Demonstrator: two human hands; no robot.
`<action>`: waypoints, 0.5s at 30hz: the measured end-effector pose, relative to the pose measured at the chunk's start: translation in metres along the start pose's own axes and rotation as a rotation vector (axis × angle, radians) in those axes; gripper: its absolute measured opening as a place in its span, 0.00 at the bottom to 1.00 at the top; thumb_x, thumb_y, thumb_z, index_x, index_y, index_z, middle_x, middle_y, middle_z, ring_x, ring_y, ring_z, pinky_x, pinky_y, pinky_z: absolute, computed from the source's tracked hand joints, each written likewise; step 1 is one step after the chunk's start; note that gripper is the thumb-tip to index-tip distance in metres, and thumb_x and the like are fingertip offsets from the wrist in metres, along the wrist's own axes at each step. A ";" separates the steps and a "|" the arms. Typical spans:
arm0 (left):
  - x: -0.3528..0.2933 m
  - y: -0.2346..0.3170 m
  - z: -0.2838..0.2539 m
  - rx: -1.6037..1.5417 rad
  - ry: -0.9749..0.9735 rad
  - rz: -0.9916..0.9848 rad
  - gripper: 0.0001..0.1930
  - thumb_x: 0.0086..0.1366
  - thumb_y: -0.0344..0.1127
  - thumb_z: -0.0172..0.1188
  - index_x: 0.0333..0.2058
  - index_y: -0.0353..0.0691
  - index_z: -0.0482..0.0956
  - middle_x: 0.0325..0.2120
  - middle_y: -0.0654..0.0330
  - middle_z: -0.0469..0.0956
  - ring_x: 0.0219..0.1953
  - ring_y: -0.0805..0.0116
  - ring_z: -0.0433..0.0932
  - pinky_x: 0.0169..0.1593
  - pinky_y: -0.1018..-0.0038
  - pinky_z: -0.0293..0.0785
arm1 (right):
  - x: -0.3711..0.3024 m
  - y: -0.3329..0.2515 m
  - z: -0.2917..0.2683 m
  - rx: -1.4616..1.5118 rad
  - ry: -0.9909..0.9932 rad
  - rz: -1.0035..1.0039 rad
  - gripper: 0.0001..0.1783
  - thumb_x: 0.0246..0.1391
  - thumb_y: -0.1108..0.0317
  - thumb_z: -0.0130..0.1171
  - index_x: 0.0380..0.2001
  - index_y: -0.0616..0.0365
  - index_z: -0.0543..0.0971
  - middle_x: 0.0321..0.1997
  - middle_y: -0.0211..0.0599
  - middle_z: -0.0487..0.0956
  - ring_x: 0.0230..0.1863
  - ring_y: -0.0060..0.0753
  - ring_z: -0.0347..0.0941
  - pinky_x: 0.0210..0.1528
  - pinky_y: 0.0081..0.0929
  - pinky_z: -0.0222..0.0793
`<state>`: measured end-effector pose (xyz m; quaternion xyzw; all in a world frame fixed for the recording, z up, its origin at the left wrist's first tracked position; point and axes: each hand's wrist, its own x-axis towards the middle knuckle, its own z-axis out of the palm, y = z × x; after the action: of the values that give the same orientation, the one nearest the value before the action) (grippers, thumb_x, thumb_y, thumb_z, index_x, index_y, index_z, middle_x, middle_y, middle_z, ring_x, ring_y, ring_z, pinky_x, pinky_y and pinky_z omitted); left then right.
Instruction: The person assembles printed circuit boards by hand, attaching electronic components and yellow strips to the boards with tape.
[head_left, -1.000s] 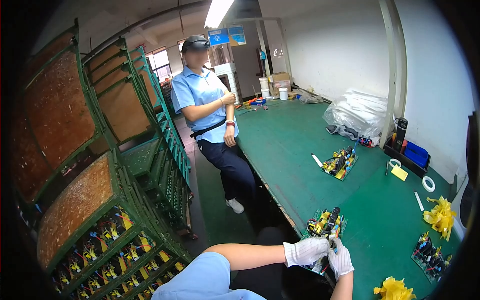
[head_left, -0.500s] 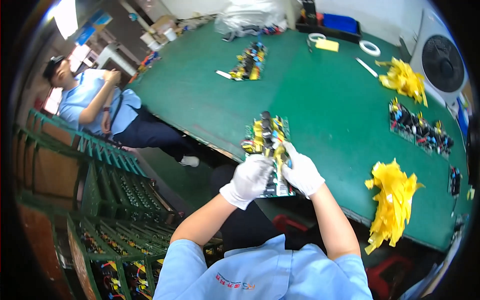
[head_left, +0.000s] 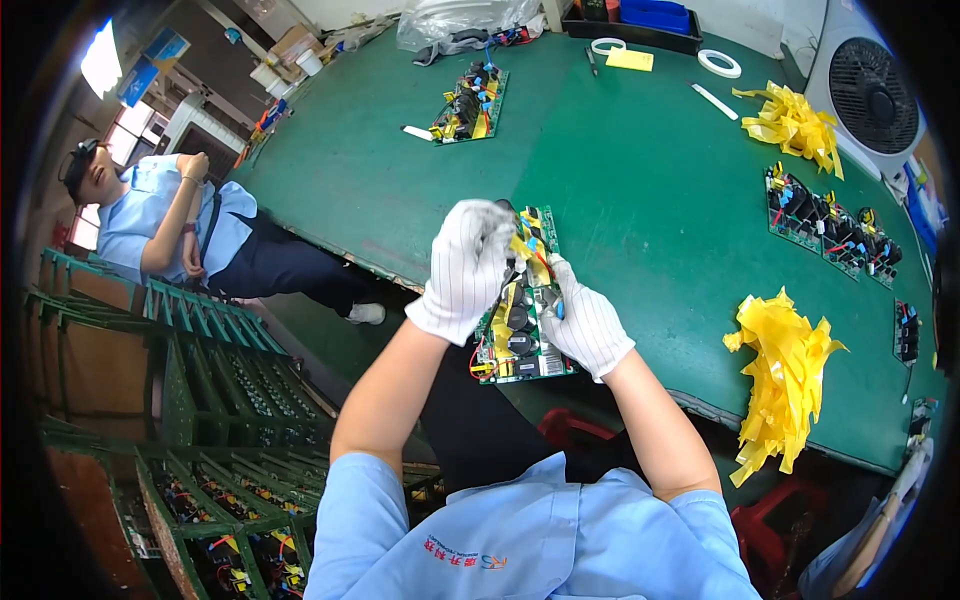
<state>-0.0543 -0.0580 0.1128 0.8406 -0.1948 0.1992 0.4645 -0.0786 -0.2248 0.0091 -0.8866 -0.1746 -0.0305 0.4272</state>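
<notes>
A green circuit board [head_left: 519,343], crowded with black cylinders, coils and yellow tape, lies tilted at the table's near edge before me. My right hand [head_left: 588,322], in a white striped glove, grips its right side, thumb over the components. Over the upper left of the board is my left hand [head_left: 463,270], gloved alike, with its fingers bent closed beside a piece of yellow tape [head_left: 519,246]. Whatever lies between those fingertips is hidden.
Yellow tape strips form a near pile [head_left: 782,385] and a far pile [head_left: 797,130] at right. More boards lie far left [head_left: 468,104] and right [head_left: 832,228] on the green table [head_left: 640,200]. A fan [head_left: 872,95] stands behind. Racks [head_left: 240,400] and a co-worker [head_left: 165,215] are left.
My left hand has moved from the board's lower part up to its upper left. The right hand keeps its grip on the board's right side. The view has shifted slightly.
</notes>
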 end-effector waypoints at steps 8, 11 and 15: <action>-0.002 -0.005 0.028 -0.355 -0.054 -0.187 0.05 0.70 0.27 0.51 0.40 0.32 0.72 0.33 0.56 0.76 0.36 0.67 0.81 0.42 0.72 0.76 | 0.011 -0.003 -0.009 -0.041 -0.114 0.131 0.41 0.47 0.61 0.58 0.63 0.68 0.61 0.35 0.58 0.80 0.35 0.57 0.78 0.39 0.44 0.75; -0.038 -0.017 0.026 -0.165 0.114 -0.051 0.08 0.72 0.31 0.48 0.39 0.32 0.72 0.33 0.56 0.76 0.36 0.66 0.80 0.44 0.72 0.75 | 0.020 0.002 -0.028 0.143 -0.184 0.083 0.41 0.49 0.58 0.60 0.62 0.68 0.62 0.39 0.61 0.79 0.41 0.55 0.79 0.43 0.41 0.74; -0.059 -0.020 0.049 -0.173 0.319 0.065 0.08 0.71 0.31 0.47 0.33 0.35 0.72 0.33 0.52 0.76 0.35 0.62 0.80 0.43 0.69 0.75 | 0.049 0.006 -0.041 0.361 0.077 0.206 0.32 0.52 0.57 0.62 0.54 0.69 0.69 0.38 0.54 0.80 0.38 0.50 0.79 0.44 0.37 0.74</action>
<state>-0.0865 -0.0813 0.0443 0.7485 -0.1621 0.3271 0.5536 -0.0266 -0.2462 0.0404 -0.8070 -0.0690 0.0111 0.5864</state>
